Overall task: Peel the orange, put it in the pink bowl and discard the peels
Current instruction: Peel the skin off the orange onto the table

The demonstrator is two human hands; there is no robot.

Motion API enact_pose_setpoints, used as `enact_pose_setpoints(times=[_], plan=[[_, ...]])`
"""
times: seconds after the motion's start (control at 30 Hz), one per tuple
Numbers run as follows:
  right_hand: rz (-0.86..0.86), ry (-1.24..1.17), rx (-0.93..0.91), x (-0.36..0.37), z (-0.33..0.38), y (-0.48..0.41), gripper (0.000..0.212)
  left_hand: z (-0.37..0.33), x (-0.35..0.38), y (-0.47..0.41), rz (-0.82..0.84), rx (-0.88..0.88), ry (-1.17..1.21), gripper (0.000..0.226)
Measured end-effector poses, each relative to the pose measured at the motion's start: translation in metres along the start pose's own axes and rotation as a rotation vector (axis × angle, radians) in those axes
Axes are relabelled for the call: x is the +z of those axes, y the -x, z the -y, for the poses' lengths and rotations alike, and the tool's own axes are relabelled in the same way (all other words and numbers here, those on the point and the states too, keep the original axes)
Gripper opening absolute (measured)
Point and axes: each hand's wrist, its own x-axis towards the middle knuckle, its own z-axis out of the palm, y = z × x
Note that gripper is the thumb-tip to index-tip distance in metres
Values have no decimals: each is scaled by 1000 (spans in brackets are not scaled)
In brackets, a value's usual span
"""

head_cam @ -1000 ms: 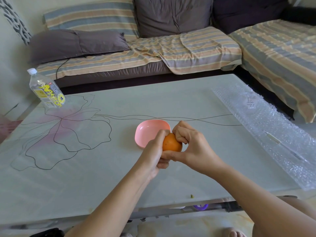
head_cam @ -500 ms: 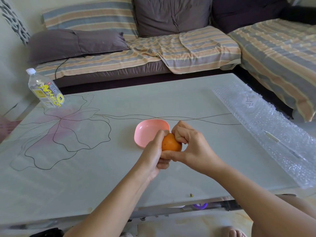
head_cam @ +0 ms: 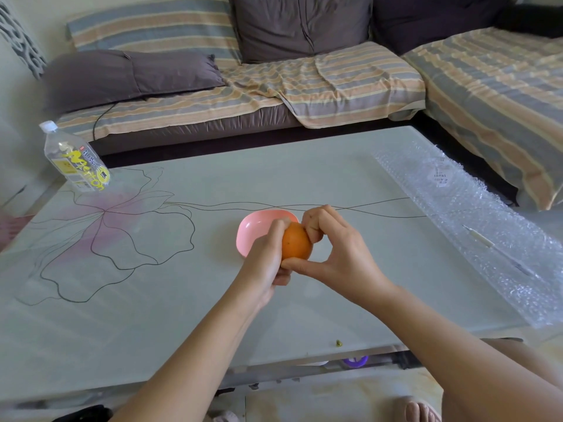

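Observation:
Both of my hands hold a whole orange (head_cam: 295, 242) just above the table, near its middle. My left hand (head_cam: 265, 260) grips it from the left, with its fingers curled round the underside. My right hand (head_cam: 338, 248) grips it from the right, thumb under the fruit and bent fingertips pressed into the top of the skin. No loose peel shows. The pink bowl (head_cam: 259, 226) sits on the table right behind the orange, partly hidden by my left hand, and what shows of its inside is bare.
The pale glass table (head_cam: 182, 300) carries a flower drawing on its left half. A plastic bottle (head_cam: 76, 159) stands at the far left corner. A bubble-wrap sheet (head_cam: 475, 220) covers the right side. A small green scrap (head_cam: 338, 342) lies near the front edge. Sofas stand behind.
The hands and the orange have barely moved. My right fingertips stay pressed on the top of the fruit; the skin looks unbroken throughout.

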Motion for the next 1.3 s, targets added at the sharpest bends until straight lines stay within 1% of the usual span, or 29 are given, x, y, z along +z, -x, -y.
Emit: enact_pose_setpoints(times=[0.1,0.3,0.6,0.9,1.3], plan=[[47,34,-6,-1,-1,-2,49,3,0,2,-10,-36,-27,30],[66,-13,31,2,2,-1,53,5,-3,5,40,-57,45,37],[53,-70,47,1,5,-1,58,3,-2,8,93,-72,124,37],[49,-106,58,-1,6,0,59,4,-1,9,132,-97,181,33],[41,-113,26,1,9,1,59,3,-2,14,134,-113,215,34]])
